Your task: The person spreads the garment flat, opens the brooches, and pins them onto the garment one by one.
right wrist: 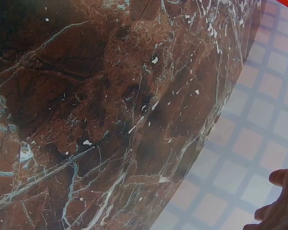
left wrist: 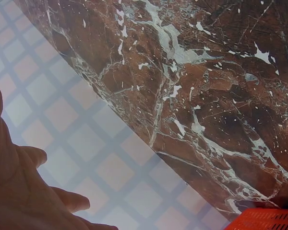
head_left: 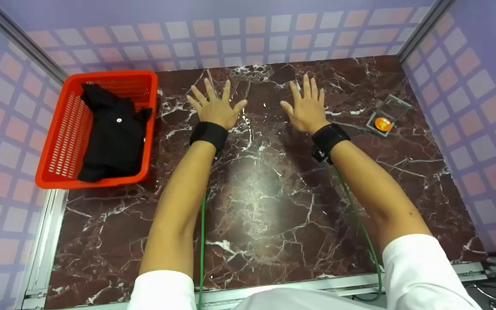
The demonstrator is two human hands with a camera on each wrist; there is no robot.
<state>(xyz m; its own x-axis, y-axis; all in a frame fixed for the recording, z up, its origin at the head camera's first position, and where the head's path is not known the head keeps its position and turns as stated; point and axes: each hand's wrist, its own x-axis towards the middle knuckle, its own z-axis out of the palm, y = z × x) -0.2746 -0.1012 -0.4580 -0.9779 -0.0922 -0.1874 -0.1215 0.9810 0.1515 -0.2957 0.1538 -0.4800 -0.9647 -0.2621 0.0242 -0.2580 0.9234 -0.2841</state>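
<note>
Both hands are held palm down above the dark red marble table (head_left: 265, 241), fingers spread and holding nothing. My left hand (head_left: 217, 110) is at the middle left, and the red plastic basket (head_left: 54, 146) stands to its left. Inside that basket lies a bundled black cloth item (head_left: 114, 137) with a small white round spot. To the right, my right hand (head_left: 307, 110) is nearest a small clear square case (head_left: 396, 106), whose lid is swung up. An orange round piece (head_left: 382, 124) with yellow marks sits in the case. In the left wrist view, fingers (left wrist: 67, 199) show at the lower left.
Patterned purple panels (head_left: 230, 38) with pink and white squares wall in the back and sides. A metal frame edge (head_left: 317, 286) runs along the front. Green cables (head_left: 202, 249) trail from the black wrist bands (head_left: 209, 135) toward the person. Dark cables (head_left: 495, 286) lie at the lower right.
</note>
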